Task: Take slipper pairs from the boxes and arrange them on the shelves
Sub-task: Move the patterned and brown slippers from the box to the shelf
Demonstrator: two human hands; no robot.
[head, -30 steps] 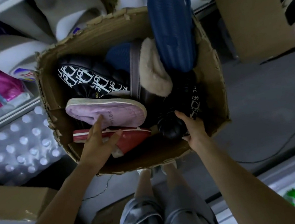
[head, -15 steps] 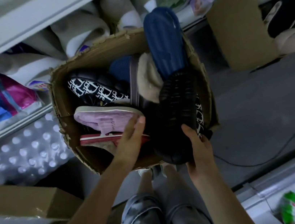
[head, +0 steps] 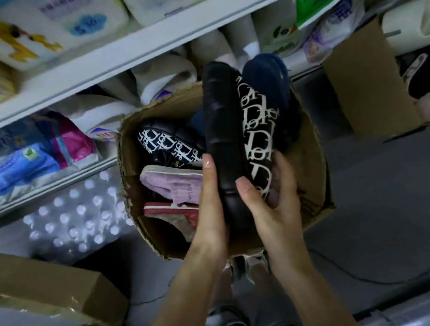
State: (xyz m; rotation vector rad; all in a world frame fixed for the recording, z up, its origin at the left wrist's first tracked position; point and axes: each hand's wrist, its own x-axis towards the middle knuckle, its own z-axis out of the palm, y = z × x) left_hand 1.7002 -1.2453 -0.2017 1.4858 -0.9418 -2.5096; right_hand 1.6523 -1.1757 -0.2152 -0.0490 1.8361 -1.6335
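Both hands were on one black slipper with white letters (head: 225,133). It stood up on end, above the cardboard box (head: 316,176), with its heel low near the box's front edge. Her left hand (head: 209,208) lay flat against the dark sole side, fingers straight as far as I could see. Her right hand (head: 275,204) was wrapped round the heel, thumb on the sole and fingers curled over the lettered top.

It looked light and squashy, with a thick puffy sole that could bend a bit. The sole looked smooth, so it might slip from a loose hold. I think the heel or the middle was the best place to hold it, squeezing sole and top together.

Down inside the box, at its left side, lay a matching lettered slipper (head: 167,147), a purple slipper (head: 175,185) and a red slipper (head: 173,211). Behind the box were the shelves (head: 121,54).
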